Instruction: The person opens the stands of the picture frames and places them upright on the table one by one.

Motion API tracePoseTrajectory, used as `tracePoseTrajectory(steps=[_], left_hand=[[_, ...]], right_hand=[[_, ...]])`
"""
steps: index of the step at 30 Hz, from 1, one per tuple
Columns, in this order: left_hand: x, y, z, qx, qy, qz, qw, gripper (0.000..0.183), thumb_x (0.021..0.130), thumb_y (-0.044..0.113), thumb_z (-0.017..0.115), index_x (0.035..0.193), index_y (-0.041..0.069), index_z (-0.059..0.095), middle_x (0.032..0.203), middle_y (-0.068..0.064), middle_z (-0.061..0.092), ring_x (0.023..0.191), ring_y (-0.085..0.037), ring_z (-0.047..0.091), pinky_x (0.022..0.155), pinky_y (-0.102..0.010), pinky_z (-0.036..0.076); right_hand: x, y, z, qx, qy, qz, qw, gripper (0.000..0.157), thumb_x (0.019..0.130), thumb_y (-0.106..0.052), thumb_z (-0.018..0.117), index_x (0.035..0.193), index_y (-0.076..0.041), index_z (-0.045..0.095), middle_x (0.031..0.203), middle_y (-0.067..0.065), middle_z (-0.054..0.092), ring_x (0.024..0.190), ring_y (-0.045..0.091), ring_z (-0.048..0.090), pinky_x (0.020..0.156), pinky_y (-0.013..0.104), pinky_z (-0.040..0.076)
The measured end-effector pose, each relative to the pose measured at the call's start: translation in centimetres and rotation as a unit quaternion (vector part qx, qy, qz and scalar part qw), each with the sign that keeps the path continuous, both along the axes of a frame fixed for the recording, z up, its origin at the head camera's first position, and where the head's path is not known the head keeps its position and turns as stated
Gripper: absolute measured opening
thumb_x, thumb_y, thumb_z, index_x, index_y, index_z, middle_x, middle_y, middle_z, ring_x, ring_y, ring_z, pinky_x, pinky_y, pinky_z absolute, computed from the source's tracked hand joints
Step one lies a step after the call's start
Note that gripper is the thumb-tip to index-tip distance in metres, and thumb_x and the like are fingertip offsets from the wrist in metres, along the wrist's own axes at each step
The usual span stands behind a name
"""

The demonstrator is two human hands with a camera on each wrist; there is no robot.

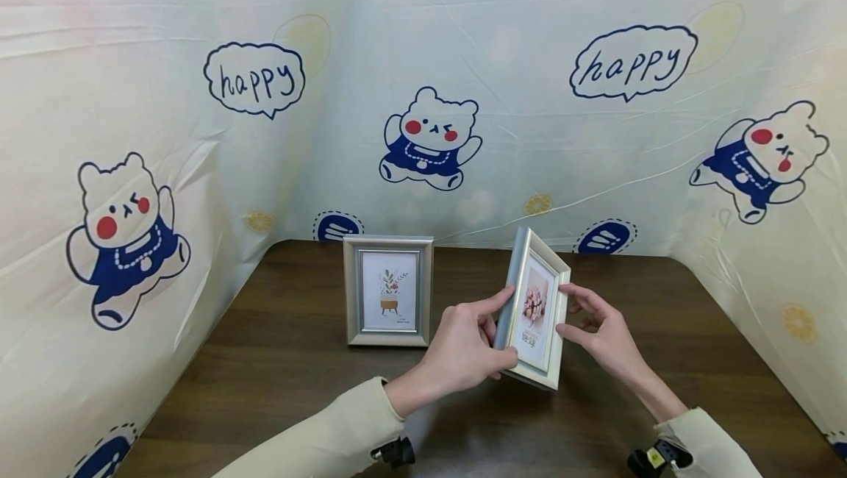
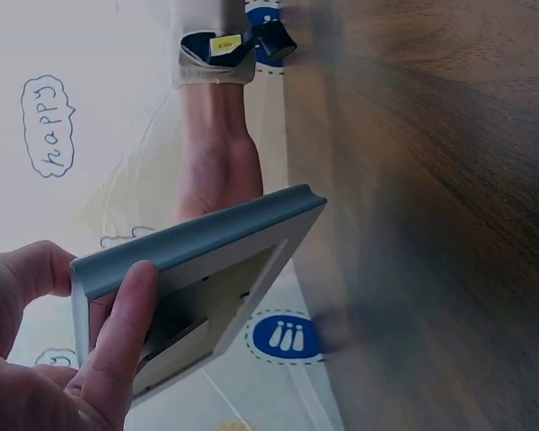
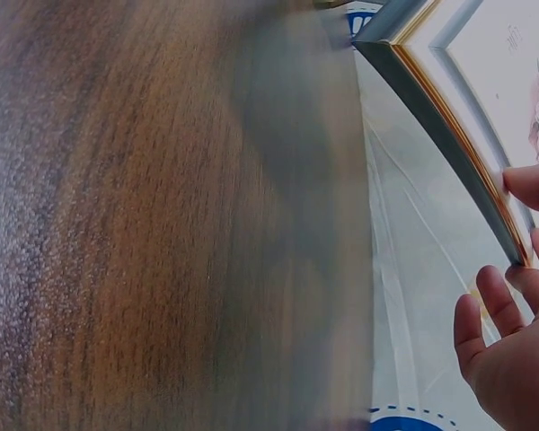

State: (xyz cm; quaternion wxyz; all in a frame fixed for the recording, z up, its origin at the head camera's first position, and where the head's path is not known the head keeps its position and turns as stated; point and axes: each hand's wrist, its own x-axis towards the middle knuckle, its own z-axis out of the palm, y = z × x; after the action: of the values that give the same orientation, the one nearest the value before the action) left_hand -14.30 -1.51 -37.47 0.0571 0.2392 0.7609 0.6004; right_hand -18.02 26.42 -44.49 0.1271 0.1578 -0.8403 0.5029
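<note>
A silver picture frame (image 1: 534, 309) with a pink flower print is held above the table, turned and tilted in the head view. My left hand (image 1: 456, 345) grips its left side, thumb low on the front edge. In the left wrist view, fingers lie against the back of the frame (image 2: 198, 238). With thumb and fingertips my right hand (image 1: 610, 340) pinches the right edge; the right wrist view has the thumb on the front. Left of both hands, a second picture frame (image 1: 354, 294) with a potted plant print stands upright on the table.
The dark wooden table (image 1: 284, 375) spreads under both hands. Behind it and at both sides hangs a pale curtain (image 1: 529, 132) printed with bears and "happy" bubbles. Each sleeve carries a small black camera strap (image 1: 395, 453).
</note>
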Motion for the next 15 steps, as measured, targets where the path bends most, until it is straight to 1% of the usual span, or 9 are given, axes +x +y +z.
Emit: tracePoseTrajectory(steps=[4, 9, 11, 15], left_hand=[[0.02, 0.02, -0.04, 0.000, 0.003, -0.001, 1.0000, 0.087, 0.079, -0.010, 0.078, 0.157, 0.017, 0.050, 0.069, -0.003, 0.062, 0.049, -0.016, 0.064, 0.048, -0.037, 0.059], [0.14, 0.05, -0.10, -0.005, 0.005, -0.001, 1.0000, 0.087, 0.080, -0.009, 0.079, 0.157, 0.017, 0.050, 0.069, -0.003, 0.061, 0.050, -0.016, 0.063, 0.049, -0.036, 0.059], [0.19, 0.06, -0.13, -0.006, 0.008, 0.000, 1.0000, 0.086, 0.080, -0.009, 0.079, 0.157, 0.017, 0.050, 0.068, -0.002, 0.061, 0.050, -0.015, 0.063, 0.049, -0.035, 0.059], [0.26, 0.06, -0.24, -0.003, 0.017, 0.005, 0.9998, 0.086, 0.079, -0.010, 0.078, 0.156, 0.017, 0.051, 0.067, -0.002, 0.061, 0.050, -0.015, 0.062, 0.049, -0.035, 0.059]], right_hand=[[-0.02, -0.06, 0.02, -0.002, 0.000, 0.000, 1.000, 0.056, 0.094, -0.002, 0.077, 0.146, -0.006, 0.057, 0.133, 0.018, 0.066, 0.104, 0.014, 0.053, 0.080, 0.025, 0.047], [-0.08, -0.08, -0.05, 0.000, 0.003, 0.001, 1.000, 0.056, 0.093, -0.001, 0.077, 0.146, -0.006, 0.057, 0.133, 0.017, 0.066, 0.105, 0.022, 0.054, 0.079, 0.025, 0.047], [-0.11, -0.08, -0.10, 0.000, 0.003, 0.001, 1.000, 0.057, 0.093, -0.001, 0.077, 0.146, -0.006, 0.057, 0.134, 0.017, 0.066, 0.105, 0.022, 0.054, 0.079, 0.025, 0.048], [-0.11, -0.13, -0.07, -0.002, 0.001, 0.001, 1.000, 0.057, 0.093, -0.001, 0.077, 0.146, -0.007, 0.057, 0.135, 0.017, 0.066, 0.104, 0.014, 0.054, 0.079, 0.025, 0.047]])
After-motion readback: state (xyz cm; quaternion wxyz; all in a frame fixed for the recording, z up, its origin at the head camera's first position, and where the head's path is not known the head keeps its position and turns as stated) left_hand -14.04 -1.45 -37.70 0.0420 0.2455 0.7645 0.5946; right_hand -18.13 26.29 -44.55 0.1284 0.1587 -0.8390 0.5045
